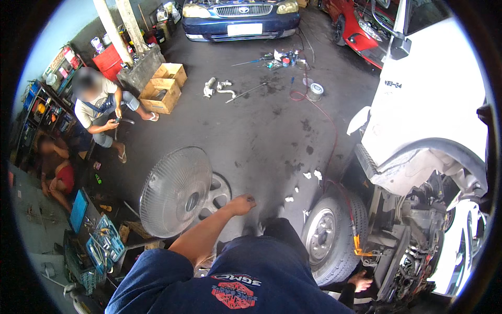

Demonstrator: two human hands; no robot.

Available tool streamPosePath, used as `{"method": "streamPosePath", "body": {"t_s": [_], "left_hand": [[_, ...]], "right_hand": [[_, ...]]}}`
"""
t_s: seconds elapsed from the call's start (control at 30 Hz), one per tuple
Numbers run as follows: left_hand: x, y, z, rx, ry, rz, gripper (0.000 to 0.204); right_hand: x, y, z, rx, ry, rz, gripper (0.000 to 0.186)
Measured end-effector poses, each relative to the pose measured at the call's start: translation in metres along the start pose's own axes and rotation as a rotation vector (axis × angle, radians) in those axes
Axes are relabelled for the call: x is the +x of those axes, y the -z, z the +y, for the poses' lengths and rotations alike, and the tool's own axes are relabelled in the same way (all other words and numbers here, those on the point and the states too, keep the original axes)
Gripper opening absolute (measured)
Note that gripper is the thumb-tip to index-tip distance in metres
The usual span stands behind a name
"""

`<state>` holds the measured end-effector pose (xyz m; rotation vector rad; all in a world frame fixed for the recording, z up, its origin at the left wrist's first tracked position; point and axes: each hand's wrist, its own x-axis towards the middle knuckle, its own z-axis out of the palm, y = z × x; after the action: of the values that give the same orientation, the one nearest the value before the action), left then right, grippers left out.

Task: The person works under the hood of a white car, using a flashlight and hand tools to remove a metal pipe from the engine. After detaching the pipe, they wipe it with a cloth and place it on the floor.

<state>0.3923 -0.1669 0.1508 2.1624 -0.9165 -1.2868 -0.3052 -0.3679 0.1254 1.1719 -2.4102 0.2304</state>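
Observation:
My left hand (242,204) reaches forward on a bare forearm, just right of a large grey pedestal fan (177,191). Its fingers look curled together, with a dark patch at their tips; whether they hold anything is hidden. The fan's round base (218,192) lies closest to this hand. My right hand is out of view. At the lower right another hand (361,281), on a dark-sleeved arm unlike my bare one, appears to be a co-worker's. It is beside a loose wheel (334,238) and the exposed underparts (405,251) of a white vehicle.
Two people sit at the left, one on a low seat (102,104). A blue tool basket (107,243) stands nearby. Metal pipe parts (219,88) and a red hose (333,136) lie on the floor. Beyond are a blue car (240,23) and a red car (361,31).

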Motion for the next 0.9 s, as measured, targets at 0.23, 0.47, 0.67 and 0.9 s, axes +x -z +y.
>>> {"method": "streamPosePath", "body": {"t_s": [0.23, 0.47, 0.67, 0.9], "left_hand": [[0.083, 0.079, 0.048, -0.12, 0.001, -0.037, 0.06], [0.15, 0.191, 0.009, -0.103, 0.244, 0.14, 0.054], [0.215, 0.283, -0.026, -0.215, 0.249, 0.221, 0.046], [0.277, 0.353, -0.068, -0.659, 0.356, 0.4, 0.041]], "right_hand": [[-0.086, 0.007, -0.187, -0.087, 0.347, -0.367, 0.084], [-0.056, -0.056, -0.466, -0.258, 0.496, -0.976, 0.092], [-0.021, -0.086, -0.773, -0.186, 1.844, -0.45, 0.037], [-0.069, 0.029, -0.99, 0.468, 1.017, -1.414, 0.037]]}}
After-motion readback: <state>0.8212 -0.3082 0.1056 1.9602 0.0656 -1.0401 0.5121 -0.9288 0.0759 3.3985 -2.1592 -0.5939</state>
